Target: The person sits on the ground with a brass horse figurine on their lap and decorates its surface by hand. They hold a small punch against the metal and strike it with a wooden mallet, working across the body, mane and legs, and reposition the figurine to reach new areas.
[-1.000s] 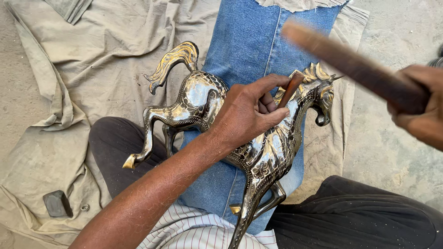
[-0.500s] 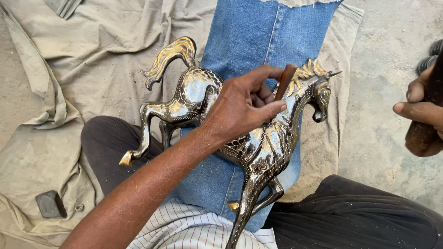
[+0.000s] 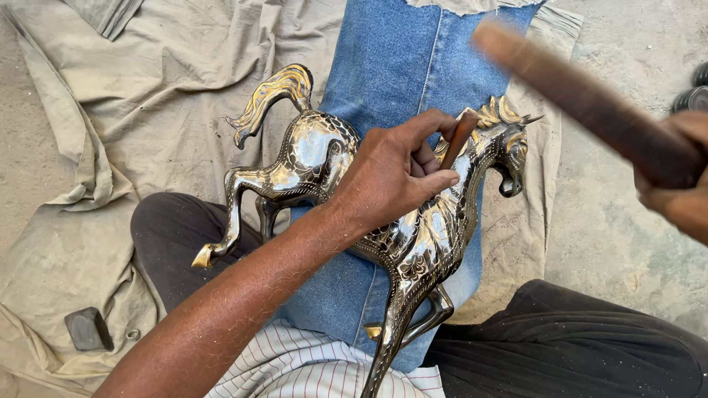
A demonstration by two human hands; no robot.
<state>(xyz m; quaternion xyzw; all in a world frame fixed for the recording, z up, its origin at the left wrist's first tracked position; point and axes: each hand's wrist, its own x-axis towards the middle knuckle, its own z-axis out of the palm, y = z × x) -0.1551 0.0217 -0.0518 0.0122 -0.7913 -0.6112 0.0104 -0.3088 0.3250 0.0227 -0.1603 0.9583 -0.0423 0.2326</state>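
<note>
Horse (image 3: 324,158), polished metal, lies across the lap on denim, head toward two o'clock. Left hand (image 3: 391,173) pinches a chisel (image 3: 459,138) against its neck. Right hand (image 3: 678,177) (blurred) clasps a hammer (image 3: 582,92) at two o'clock of the chisel.

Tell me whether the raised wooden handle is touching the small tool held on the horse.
Apart. The head view shows the wooden handle in the right hand, raised, with cloth visible between it and the small tool in the left hand.

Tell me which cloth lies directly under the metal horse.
The blue denim; the horse rests on it, while the beige cloth spreads beneath and beside it.
</note>
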